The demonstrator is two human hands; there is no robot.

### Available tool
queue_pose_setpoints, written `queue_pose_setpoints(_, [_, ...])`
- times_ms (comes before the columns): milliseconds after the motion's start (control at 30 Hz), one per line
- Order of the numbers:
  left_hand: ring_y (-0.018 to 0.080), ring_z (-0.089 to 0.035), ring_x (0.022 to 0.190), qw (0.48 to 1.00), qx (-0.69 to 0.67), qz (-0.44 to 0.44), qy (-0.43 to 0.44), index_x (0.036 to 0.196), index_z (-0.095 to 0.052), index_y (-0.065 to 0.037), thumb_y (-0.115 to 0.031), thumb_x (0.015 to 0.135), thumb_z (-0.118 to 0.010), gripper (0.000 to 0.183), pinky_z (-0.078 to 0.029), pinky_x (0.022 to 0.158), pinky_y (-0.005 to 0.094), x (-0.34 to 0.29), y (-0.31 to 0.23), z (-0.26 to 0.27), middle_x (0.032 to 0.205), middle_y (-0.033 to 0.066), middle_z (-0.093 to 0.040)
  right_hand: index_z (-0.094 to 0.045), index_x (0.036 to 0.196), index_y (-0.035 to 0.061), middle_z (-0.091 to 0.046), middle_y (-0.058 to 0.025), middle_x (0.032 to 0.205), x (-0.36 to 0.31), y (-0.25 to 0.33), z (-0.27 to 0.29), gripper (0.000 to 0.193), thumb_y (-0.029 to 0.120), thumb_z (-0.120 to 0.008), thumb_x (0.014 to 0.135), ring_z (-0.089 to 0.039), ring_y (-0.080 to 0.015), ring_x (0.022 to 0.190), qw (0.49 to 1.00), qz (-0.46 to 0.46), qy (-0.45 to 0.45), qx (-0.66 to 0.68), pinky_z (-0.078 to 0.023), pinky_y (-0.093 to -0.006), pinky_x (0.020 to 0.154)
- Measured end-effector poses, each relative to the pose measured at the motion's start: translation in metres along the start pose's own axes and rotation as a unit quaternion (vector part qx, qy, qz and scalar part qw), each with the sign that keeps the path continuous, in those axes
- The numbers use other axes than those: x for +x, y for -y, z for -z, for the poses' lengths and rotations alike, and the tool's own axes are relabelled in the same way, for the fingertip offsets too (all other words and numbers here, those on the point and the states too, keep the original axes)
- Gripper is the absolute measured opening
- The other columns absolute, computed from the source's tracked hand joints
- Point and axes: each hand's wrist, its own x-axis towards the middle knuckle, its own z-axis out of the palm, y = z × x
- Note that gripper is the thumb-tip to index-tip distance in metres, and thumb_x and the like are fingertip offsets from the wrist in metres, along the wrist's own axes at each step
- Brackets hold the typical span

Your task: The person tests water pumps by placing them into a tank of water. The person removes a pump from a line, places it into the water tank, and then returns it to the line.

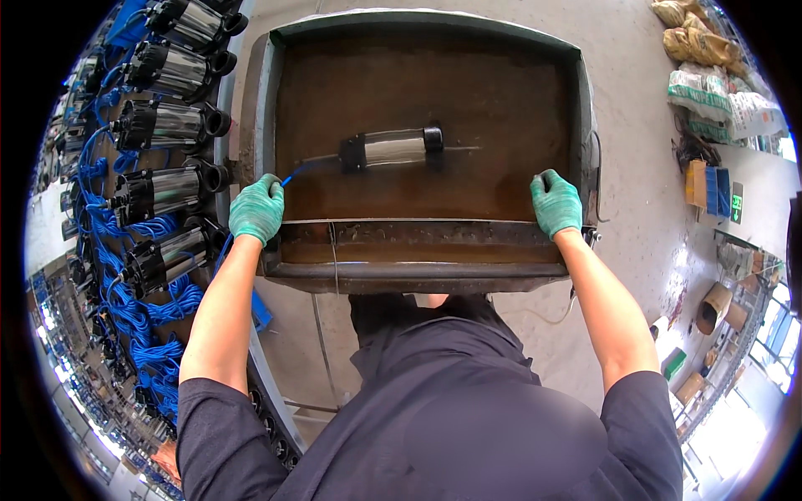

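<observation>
A pump (393, 149) with a shiny metal barrel and black ends lies in a dark, water-filled tank (418, 267). From its left end a blue cable (292, 174) runs to my left hand (257, 209), in a green glove, whose fingers are closed on it at the tank's left side. My right hand (555, 205), gloved the same way, is at the tank's right side, by the end of the metal bar (418, 221) across the near part. Its fingers are curled; what they hold, if anything, is hidden.
On my left, a rack carries a row of similar pumps (171, 125) with coiled blue cables (134, 313). Filled sacks (702, 92) and a blue bin (717, 190) stand at the far right. A thin hose (551, 320) hangs below the tank's right corner.
</observation>
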Motion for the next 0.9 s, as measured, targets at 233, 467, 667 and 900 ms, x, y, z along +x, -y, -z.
queue_pose_setpoints(233, [0.0423, -0.07, 0.103, 1.0, 0.007, 0.004, -0.005, 0.116, -0.073, -0.019, -0.036, 0.105, -0.052, 0.029, -0.055, 0.092, 0.0529, -0.0002, -0.0009, 0.0009, 0.108, 0.0183, -0.076, -0.07, 0.103, 0.0083, -0.072, -0.0251, 0.1, 0.0008, 0.0015, 0.0011, 0.031, 0.037, -0.059, 0.102, -0.067, -0.0483, 0.096, 1.0, -0.013, 0.01, -0.001, -0.055, -0.0547, 0.085])
queue_pose_setpoints(467, [0.043, -0.07, 0.103, 1.0, 0.005, 0.002, -0.007, 0.116, -0.072, -0.02, -0.036, 0.105, -0.052, 0.028, -0.055, 0.091, 0.0535, 0.0007, 0.0007, -0.0007, 0.108, 0.0188, -0.075, -0.07, 0.103, 0.008, -0.072, -0.0253, 0.1, 0.0009, 0.0, 0.0004, 0.031, 0.037, -0.059, 0.102, -0.067, -0.0484, 0.096, 1.0, -0.001, 0.001, 0.003, -0.055, -0.0547, 0.084])
queue_pose_setpoints(667, [0.0436, -0.07, 0.102, 1.0, 0.003, 0.013, -0.008, 0.116, -0.072, -0.02, -0.037, 0.104, -0.053, 0.028, -0.055, 0.091, 0.0538, 0.0007, 0.0007, -0.0016, 0.107, 0.0189, -0.075, -0.07, 0.102, 0.008, -0.072, -0.025, 0.099, 0.0013, 0.0002, -0.0002, 0.03, 0.036, -0.059, 0.102, -0.068, -0.0476, 0.095, 1.0, -0.003, -0.002, 0.0, -0.055, -0.0545, 0.083])
queue_pose_setpoints(900, [0.0439, -0.07, 0.101, 1.0, 0.004, 0.005, -0.012, 0.115, -0.072, -0.02, -0.037, 0.104, -0.053, 0.028, -0.055, 0.09, 0.0543, 0.0014, 0.0026, -0.0037, 0.105, 0.0195, -0.075, -0.07, 0.102, 0.0085, -0.072, -0.0247, 0.099, 0.0011, 0.0002, 0.0001, 0.03, 0.036, -0.059, 0.102, -0.068, -0.0472, 0.095, 1.0, -0.005, -0.001, -0.006, -0.055, -0.0549, 0.083])
